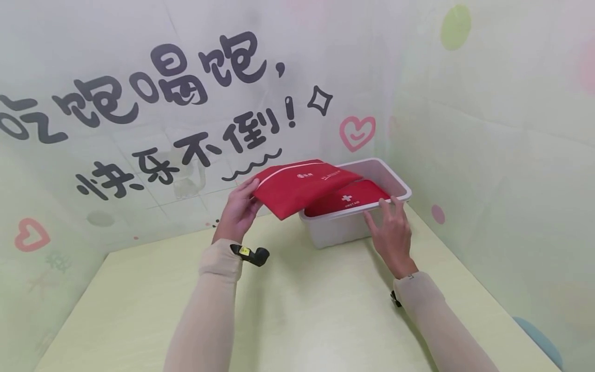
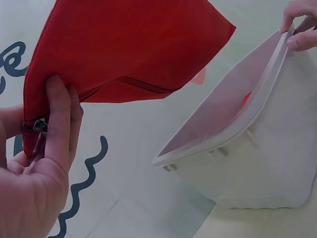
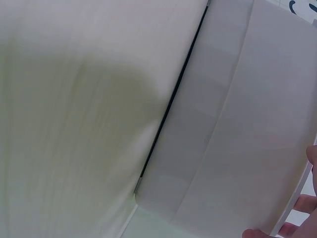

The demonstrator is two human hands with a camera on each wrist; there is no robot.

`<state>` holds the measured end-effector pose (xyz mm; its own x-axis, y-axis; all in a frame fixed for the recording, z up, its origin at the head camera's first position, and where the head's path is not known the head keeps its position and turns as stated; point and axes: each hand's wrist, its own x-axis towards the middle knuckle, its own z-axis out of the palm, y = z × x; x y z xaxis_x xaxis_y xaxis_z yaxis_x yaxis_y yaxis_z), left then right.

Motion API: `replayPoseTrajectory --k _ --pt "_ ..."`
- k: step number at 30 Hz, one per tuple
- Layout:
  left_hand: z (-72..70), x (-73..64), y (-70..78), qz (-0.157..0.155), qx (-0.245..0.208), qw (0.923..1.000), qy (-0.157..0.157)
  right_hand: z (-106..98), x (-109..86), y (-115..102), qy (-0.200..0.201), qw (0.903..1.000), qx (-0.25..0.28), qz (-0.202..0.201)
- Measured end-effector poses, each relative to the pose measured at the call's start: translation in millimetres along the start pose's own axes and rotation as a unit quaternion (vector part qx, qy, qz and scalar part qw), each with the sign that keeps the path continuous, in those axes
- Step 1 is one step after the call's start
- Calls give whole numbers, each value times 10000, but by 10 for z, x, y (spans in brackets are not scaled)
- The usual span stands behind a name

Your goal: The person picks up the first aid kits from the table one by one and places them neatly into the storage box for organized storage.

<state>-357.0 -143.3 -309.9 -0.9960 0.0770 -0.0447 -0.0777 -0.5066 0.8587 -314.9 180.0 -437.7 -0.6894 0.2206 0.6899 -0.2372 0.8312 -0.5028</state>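
Note:
My left hand [image 1: 239, 211] grips a flat red zip pouch [image 1: 297, 187] by its left end, holding it tilted over the left side of a white plastic bin [image 1: 337, 230]. In the left wrist view the pouch's underside [image 2: 133, 44] shows a zipper [image 2: 143, 85], with fingers below and the thumb side partly hidden. A second red pouch [image 1: 367, 195], marked with a white cross and "FIRST AID", lies inside the bin, partly covered by the raised one. My right hand [image 1: 394, 232] pinches the bin's front rim near its right corner, fingers over the edge and thumb outside.
The bin stands near the far right corner of a pale wooden table [image 1: 307, 310]. Behind it rises a wall sheet [image 1: 279, 20] printed with large dark characters and hearts. A blue rounded object [image 1: 539, 338] shows beyond the table's right edge.

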Motion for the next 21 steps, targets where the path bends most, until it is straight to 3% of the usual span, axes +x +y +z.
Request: replayPoseTrajectory --k 13,21 --pt "291 116 -90 -27 303 9995 -124 -26 -6 -18 -57 10000 -17 12" --pt "428 208 -204 -119 189 9997 -119 -26 -6 -14 -26 10000 -65 -47"
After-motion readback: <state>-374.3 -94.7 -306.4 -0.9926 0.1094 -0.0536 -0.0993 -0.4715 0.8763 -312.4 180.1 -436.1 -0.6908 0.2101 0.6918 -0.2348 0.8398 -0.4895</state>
